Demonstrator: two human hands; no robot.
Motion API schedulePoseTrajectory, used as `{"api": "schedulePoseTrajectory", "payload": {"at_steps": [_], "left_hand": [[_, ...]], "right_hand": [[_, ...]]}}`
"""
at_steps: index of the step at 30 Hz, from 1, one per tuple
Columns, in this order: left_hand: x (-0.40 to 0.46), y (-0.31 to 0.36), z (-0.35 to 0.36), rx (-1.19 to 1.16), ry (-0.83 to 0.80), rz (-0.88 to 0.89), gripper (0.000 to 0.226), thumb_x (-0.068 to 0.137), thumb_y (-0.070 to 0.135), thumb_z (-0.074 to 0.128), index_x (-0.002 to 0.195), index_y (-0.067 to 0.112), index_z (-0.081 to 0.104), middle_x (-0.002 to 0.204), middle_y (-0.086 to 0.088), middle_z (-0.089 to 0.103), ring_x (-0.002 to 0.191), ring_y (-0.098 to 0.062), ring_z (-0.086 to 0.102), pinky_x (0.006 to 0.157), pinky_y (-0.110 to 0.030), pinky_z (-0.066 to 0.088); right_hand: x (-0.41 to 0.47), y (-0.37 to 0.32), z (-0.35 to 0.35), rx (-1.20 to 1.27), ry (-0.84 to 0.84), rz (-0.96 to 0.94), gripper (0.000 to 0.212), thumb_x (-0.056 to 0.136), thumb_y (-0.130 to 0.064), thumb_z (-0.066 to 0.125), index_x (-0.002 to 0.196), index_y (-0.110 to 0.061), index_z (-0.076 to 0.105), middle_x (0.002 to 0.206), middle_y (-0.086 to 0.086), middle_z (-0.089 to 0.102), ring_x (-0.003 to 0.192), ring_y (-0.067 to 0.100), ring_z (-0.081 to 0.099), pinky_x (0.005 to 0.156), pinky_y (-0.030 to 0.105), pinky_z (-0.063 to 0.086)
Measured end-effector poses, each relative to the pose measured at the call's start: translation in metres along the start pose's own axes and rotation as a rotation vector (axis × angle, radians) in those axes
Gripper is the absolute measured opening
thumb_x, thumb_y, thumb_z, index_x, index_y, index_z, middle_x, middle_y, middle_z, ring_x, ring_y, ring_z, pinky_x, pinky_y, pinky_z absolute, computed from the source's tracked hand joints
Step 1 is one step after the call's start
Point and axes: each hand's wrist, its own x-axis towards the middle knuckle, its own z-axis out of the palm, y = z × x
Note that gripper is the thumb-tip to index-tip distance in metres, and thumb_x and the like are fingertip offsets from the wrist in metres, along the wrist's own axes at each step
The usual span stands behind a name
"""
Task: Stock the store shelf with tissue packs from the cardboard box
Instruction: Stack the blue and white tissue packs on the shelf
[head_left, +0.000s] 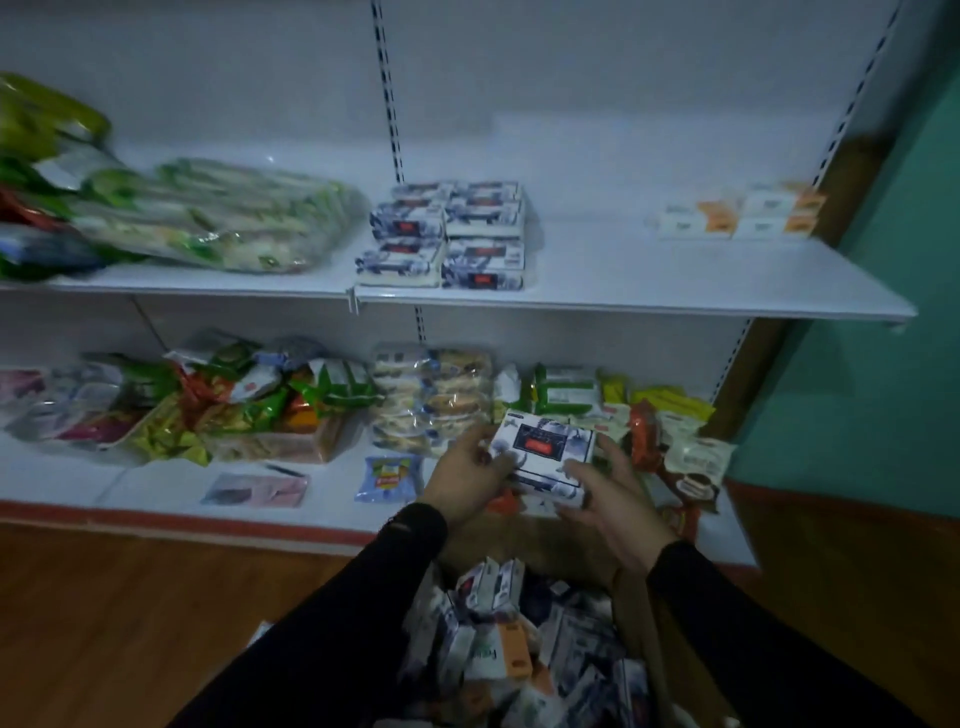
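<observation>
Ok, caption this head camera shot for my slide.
Both hands lift blue-patterned tissue packs from the box toward the shelf.

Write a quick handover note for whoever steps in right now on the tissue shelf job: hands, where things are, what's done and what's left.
Left hand and right hand: both hold one blue-and-white tissue pack between them, in front of the lower shelf, above the cardboard box.
Done: a block of matching tissue packs is stacked on the upper shelf, left of centre; a few orange-and-white packs sit at its right end.
Left: place the held pack, probably beside the blue stack, then keep emptying the box, which still holds many packs.
</observation>
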Motion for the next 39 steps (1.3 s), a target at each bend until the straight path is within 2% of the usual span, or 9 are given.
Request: {"api": "schedulePoseTrajectory", "payload": {"at_steps": [3, 7, 12, 16, 19, 23, 30, 35, 39], "left_hand": [[-0.010, 0.029, -0.018, 0.458, 0.053, 0.271, 0.061, 0.089, 0.044, 0.062, 0.143, 0.028, 0.038, 0.126, 0.011, 0.045, 0.101, -0.002, 0.051, 0.079, -0.008, 0.040], [-0.006, 0.060, -0.033, 0.953, 0.093, 0.660, 0.073, 0.085, 0.047, 0.065, 0.147, 0.029, 0.032, 0.150, -0.005, 0.030, 0.137, -0.023, 0.026, 0.110, -0.035, 0.030], [0.017, 0.096, -0.048, 1.062, 0.240, 1.008, 0.047, 0.086, 0.031, 0.065, 0.131, 0.016, 0.056, 0.133, -0.009, 0.052, 0.118, -0.027, 0.046, 0.087, -0.042, 0.052], [0.042, 0.130, -0.063, 1.139, 0.331, 1.156, 0.042, 0.091, 0.030, 0.048, 0.125, 0.008, 0.060, 0.120, -0.010, 0.062, 0.108, -0.028, 0.051, 0.085, -0.040, 0.053], [0.068, 0.150, -0.084, 1.135, 0.400, 1.154, 0.036, 0.091, 0.021, 0.058, 0.123, 0.005, 0.062, 0.118, -0.011, 0.064, 0.105, -0.031, 0.057, 0.086, -0.041, 0.052], [0.104, 0.147, -0.127, 1.132, 0.462, 0.990, 0.039, 0.087, 0.013, 0.067, 0.125, 0.006, 0.061, 0.120, -0.012, 0.064, 0.107, -0.033, 0.058, 0.090, -0.043, 0.052], [0.142, 0.118, -0.175, 1.118, 0.488, 0.789, 0.037, 0.084, 0.006, 0.069, 0.120, 0.005, 0.064, 0.115, -0.018, 0.065, 0.106, -0.037, 0.057, 0.087, -0.046, 0.051], [0.160, 0.096, -0.188, 1.150, 0.526, 0.662, 0.040, 0.084, 0.011, 0.054, 0.123, 0.010, 0.063, 0.121, -0.027, 0.059, 0.108, -0.048, 0.053, 0.092, -0.054, 0.047], [0.157, 0.088, -0.185, 1.146, 0.517, 0.627, 0.046, 0.089, 0.023, 0.042, 0.130, 0.009, 0.057, 0.126, -0.022, 0.057, 0.111, -0.044, 0.052, 0.093, -0.054, 0.046]], "right_hand": [[0.000, -0.031, 0.012, 0.038, 0.041, -0.051, 0.051, 0.090, -0.016, 0.066, 0.131, -0.032, 0.042, 0.124, 0.004, 0.062, 0.105, 0.022, 0.066, 0.089, 0.047, 0.056], [0.003, -0.073, 0.027, 0.038, 0.016, -0.125, 0.054, 0.083, -0.021, 0.070, 0.132, -0.028, 0.047, 0.121, 0.008, 0.067, 0.102, 0.028, 0.069, 0.088, 0.052, 0.056], [0.018, -0.127, 0.046, 0.054, -0.026, -0.189, 0.047, 0.090, -0.017, 0.065, 0.133, -0.021, 0.048, 0.117, 0.012, 0.068, 0.100, 0.030, 0.069, 0.093, 0.055, 0.052], [0.029, -0.173, 0.054, 0.013, -0.050, -0.259, 0.029, 0.096, -0.025, 0.060, 0.124, -0.021, 0.051, 0.111, 0.008, 0.066, 0.091, 0.023, 0.068, 0.084, 0.046, 0.057], [0.046, -0.199, 0.046, -0.182, 0.007, -0.335, 0.043, 0.096, -0.042, 0.055, 0.135, -0.026, 0.046, 0.119, 0.009, 0.062, 0.099, 0.026, 0.066, 0.087, 0.040, 0.056], [0.089, -0.206, 0.013, -0.842, 0.230, -0.539, 0.058, 0.094, -0.054, 0.050, 0.142, -0.023, 0.042, 0.128, 0.005, 0.056, 0.110, 0.020, 0.056, 0.092, 0.033, 0.044], [0.151, -0.182, -0.020, -1.464, 0.351, -0.424, 0.075, 0.091, -0.069, 0.031, 0.150, -0.023, 0.032, 0.157, 0.011, 0.029, 0.144, 0.029, 0.025, 0.116, 0.041, 0.023], [0.160, -0.170, -0.019, -1.622, 0.371, -0.278, 0.079, 0.088, -0.075, 0.012, 0.153, -0.032, 0.023, 0.162, 0.004, 0.017, 0.147, 0.029, 0.016, 0.118, 0.046, 0.012], [0.160, -0.168, -0.018, -1.636, 0.402, -0.293, 0.079, 0.088, -0.076, 0.012, 0.152, -0.032, 0.024, 0.162, 0.005, 0.019, 0.147, 0.029, 0.018, 0.118, 0.046, 0.013]]}}
